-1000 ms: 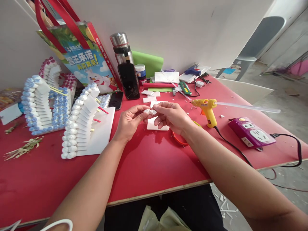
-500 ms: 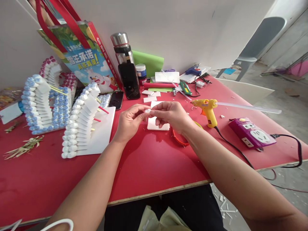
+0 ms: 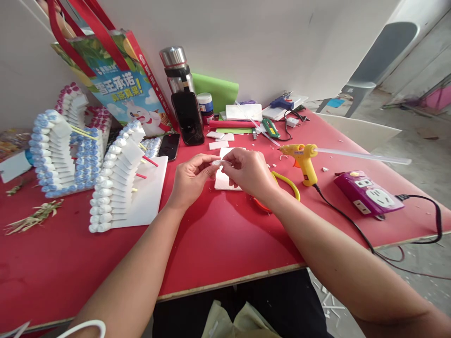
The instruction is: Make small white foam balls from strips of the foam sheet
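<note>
And here, over the red tabletop (image 3: 225, 249), both hands meet: the left hand (image 3: 190, 180) has thumb and forefinger pinched on a small, white, crumpled-looking piece (image 3: 216, 163), and the right hand (image 3: 250, 173) comes at it from the other side, thumb and forefinger closed at its edge, the remaining fingers curled under. The piece sits right between the two sets of fingertips, partly covered, so its exact shape I can't tell. Just below the fingers lies a flat white stack of sheets (image 3: 227, 181); just to their right, a tool with looped yellow and red-orange handles (image 3: 295, 184), half hidden by the right forearm. Farther right of the fingers, there's a yellow hot-glue gun (image 3: 306, 162) with a translucent stick in its back, then a purple plastic socket block (image 3: 368, 195). Left of the fingers stands a curved white model of stacked, folded-looking rolls (image 3: 120, 173), red and yellow sticks poking from it.
</note>
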A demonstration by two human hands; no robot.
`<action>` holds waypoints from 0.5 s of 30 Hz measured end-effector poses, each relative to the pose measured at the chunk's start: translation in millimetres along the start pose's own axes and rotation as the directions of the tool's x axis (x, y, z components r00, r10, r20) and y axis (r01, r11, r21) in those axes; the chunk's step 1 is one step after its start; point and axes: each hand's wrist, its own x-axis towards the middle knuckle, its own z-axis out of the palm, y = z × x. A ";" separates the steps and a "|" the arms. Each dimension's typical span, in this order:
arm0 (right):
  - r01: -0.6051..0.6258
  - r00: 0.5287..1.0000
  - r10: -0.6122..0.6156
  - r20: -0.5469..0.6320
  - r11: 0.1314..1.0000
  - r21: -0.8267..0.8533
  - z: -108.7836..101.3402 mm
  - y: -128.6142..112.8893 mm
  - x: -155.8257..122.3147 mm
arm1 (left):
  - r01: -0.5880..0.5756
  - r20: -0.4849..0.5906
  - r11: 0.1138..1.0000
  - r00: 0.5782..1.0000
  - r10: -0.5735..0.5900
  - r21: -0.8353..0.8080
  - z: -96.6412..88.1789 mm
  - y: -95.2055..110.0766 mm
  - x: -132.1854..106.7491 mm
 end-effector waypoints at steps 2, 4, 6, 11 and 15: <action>0.038 0.999 -0.040 -0.013 0.995 -0.090 -0.7 -2.1 0.1 | 0.048 0.002 0.997 0.999 -0.048 -0.055 0.5 -0.5 0.0; 0.069 0.998 -0.070 -0.003 0.989 -0.128 -1.0 -2.6 0.7 | 0.070 -0.003 0.992 0.997 -0.071 -0.103 1.0 -0.7 0.1; 0.093 0.996 -0.092 0.010 0.987 -0.131 -1.0 -1.9 1.3 | 0.072 -0.007 0.988 0.997 -0.073 -0.135 1.4 -0.8 0.3; 0.141 0.990 -0.144 -0.008 0.980 -0.142 0.6 2.9 2.4 | 0.087 0.003 0.979 0.996 -0.088 -0.186 1.9 -3.1 1.3; 0.166 0.985 -0.170 -0.032 0.981 -0.105 3.1 6.9 3.5 | 0.095 -0.001 0.966 0.995 -0.098 -0.240 2.2 -5.5 2.1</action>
